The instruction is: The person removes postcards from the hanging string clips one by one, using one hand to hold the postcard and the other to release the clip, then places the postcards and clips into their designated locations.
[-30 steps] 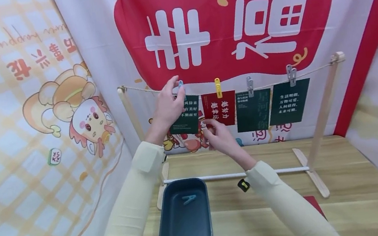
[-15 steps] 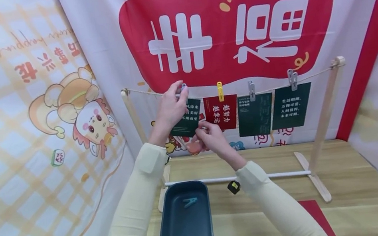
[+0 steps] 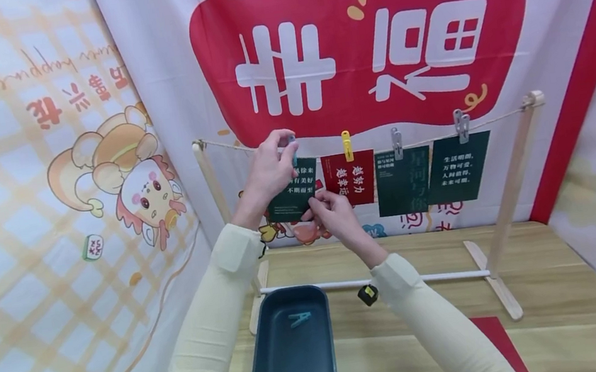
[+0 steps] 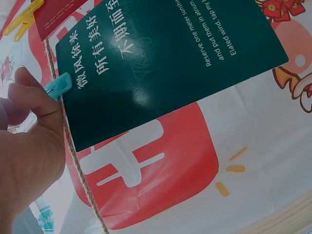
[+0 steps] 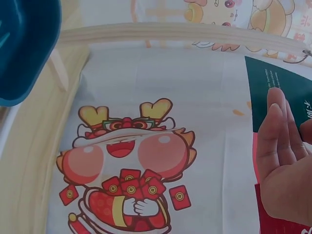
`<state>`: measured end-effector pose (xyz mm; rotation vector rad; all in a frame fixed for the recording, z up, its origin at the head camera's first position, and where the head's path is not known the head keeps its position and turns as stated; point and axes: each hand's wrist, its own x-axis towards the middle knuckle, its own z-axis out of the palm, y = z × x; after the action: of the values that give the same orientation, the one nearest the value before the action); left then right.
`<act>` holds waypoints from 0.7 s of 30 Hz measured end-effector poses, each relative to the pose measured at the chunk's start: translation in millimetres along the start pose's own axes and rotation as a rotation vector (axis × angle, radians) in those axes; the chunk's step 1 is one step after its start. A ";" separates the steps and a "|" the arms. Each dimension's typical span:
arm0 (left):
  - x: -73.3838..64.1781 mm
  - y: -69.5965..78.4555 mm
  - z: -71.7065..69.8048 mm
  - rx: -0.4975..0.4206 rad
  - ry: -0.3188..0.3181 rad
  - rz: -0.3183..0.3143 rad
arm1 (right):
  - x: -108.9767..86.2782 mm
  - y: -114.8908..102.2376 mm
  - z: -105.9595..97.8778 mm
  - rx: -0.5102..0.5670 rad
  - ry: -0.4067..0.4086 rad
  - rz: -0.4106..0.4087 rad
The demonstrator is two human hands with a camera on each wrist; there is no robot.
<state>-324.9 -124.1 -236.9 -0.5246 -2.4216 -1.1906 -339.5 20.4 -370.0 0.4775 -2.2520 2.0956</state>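
Note:
In the head view, my left hand pinches a light-blue clothespin on the rope. This clothespin sits at the top edge of a dark green card with white lettering, which hangs from the rope. My right hand holds the same card near its lower right corner, thumb and fingertips at the edge. In the right wrist view, its fingers overlap the card's green face. Just right of it, a red card hangs from a yellow clothespin.
Two more green cards hang from grey clothespins farther right, on a wooden frame. Below, a dark blue bin contains a blue clothespin. A black-and-yellow object and a red card are near my right forearm.
My right hand has moved left and slightly down onto the green card's lower right corner. My left hand stays at the blue clothespin. The head view has shifted slightly.

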 end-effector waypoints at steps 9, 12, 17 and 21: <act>-1.9 -4.0 3.3 -0.066 0.143 0.180 | -3.3 -3.4 2.1 -0.005 0.000 -0.010; -2.1 -4.9 3.5 -0.096 0.188 0.216 | -4.3 -5.2 3.5 -0.010 -0.012 -0.008; -1.5 -4.3 3.4 -0.116 0.210 0.228 | -6.2 -6.7 4.8 -0.030 -0.012 -0.001; 0.3 1.2 3.7 -0.142 0.210 0.259 | -6.3 -3.8 3.9 -0.032 0.002 -0.003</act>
<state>-325.2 -120.4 -238.1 -0.6949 -2.0341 -1.2414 -331.9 17.7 -368.1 0.4764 -2.2791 2.0541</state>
